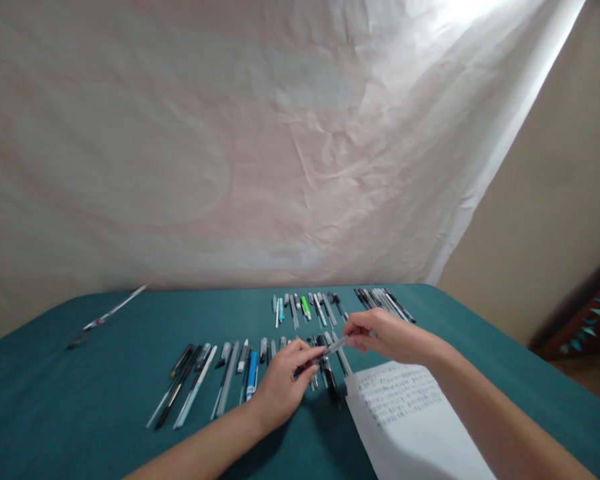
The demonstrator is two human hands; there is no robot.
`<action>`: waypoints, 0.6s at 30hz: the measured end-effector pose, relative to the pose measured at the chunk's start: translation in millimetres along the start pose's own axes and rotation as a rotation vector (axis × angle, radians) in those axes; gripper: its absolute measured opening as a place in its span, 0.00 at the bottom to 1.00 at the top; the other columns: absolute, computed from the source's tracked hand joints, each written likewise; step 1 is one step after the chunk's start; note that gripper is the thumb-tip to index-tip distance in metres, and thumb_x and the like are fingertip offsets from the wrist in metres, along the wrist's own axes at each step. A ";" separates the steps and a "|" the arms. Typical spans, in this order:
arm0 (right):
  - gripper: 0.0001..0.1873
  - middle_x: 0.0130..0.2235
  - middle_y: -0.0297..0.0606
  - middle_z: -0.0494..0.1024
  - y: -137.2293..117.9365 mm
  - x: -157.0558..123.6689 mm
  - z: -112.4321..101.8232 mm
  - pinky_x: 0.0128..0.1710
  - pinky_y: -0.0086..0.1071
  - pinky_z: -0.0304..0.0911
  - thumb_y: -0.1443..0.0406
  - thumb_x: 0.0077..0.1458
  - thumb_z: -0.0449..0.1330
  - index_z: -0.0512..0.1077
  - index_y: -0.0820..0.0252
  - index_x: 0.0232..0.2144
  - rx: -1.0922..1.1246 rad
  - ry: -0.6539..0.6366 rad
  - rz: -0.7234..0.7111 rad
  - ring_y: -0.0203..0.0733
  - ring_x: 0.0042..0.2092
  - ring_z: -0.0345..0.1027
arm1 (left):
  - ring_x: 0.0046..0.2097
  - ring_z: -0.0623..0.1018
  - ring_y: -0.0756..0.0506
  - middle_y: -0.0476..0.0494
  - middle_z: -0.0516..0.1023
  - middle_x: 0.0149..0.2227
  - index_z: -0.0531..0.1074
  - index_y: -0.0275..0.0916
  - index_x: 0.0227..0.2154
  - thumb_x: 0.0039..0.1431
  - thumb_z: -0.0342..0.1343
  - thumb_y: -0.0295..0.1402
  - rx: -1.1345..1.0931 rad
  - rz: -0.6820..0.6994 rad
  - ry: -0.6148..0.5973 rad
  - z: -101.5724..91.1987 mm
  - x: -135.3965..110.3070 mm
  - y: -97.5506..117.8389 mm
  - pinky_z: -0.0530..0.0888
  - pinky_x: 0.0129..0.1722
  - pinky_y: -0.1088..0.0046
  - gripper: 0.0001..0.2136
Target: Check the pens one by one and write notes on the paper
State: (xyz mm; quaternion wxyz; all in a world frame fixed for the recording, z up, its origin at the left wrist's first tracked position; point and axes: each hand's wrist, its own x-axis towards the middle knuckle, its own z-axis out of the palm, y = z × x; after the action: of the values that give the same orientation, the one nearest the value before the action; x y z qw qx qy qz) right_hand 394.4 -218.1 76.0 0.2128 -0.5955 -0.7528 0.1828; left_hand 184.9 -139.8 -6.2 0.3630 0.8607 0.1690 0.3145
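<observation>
Between my two hands is a clear-barrelled pen [335,346], held slanted above the table. My left hand [291,375] pinches its lower left end, which looks dark and reddish. With thumb and fingertips, my right hand [375,333] grips the upper right end. Whether the two ends are one piece or parted I cannot tell. Beneath the hands lie a black pen [330,380] and other pens, partly hidden by my left hand. A blue pen [252,375] rests just left of that hand.
Several pens and caps [225,380] lie in a near row on the green tablecloth [105,373]. A far row holds a bright green pen [305,307]; dark pens [384,303] cluster farther right. Handwritten paper [405,420] lies front right. A long thin stick [113,312] lies far left.
</observation>
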 end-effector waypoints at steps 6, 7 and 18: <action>0.15 0.21 0.34 0.72 11.0 -23.7 8.2 0.20 0.23 0.54 0.60 0.56 0.50 0.70 0.61 0.24 0.030 -0.062 0.080 0.32 0.21 0.64 | 0.37 0.69 0.48 0.44 0.68 0.36 0.67 0.43 0.49 0.59 0.43 0.25 0.154 0.101 -0.134 2.0 0.9 6.9 0.67 0.38 0.73 0.17; 0.15 0.21 0.34 0.72 13.4 -27.7 11.2 0.21 0.23 0.55 0.60 0.57 0.49 0.69 0.61 0.24 0.045 -0.073 0.095 0.32 0.21 0.64 | 0.37 0.69 0.48 0.44 0.68 0.36 0.66 0.43 0.50 0.59 0.43 0.25 0.183 0.110 -0.160 3.3 -0.6 8.8 0.67 0.38 0.73 0.17; 0.11 0.31 0.38 0.73 12.5 -69.7 31.6 0.31 0.27 0.56 0.61 0.57 0.51 0.71 0.60 0.34 -0.248 0.117 -0.072 0.36 0.31 0.66 | 0.38 0.70 0.49 0.44 0.68 0.38 0.64 0.43 0.50 0.60 0.41 0.25 0.293 0.113 -0.283 16.3 -13.8 38.9 0.67 0.38 0.75 0.17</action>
State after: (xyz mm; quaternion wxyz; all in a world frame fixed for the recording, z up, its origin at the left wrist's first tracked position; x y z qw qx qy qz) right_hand 401.5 -283.9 35.5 0.1874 -0.5997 -0.7767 0.0454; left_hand 187.9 -181.9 7.7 0.2359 0.9479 0.1117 0.1825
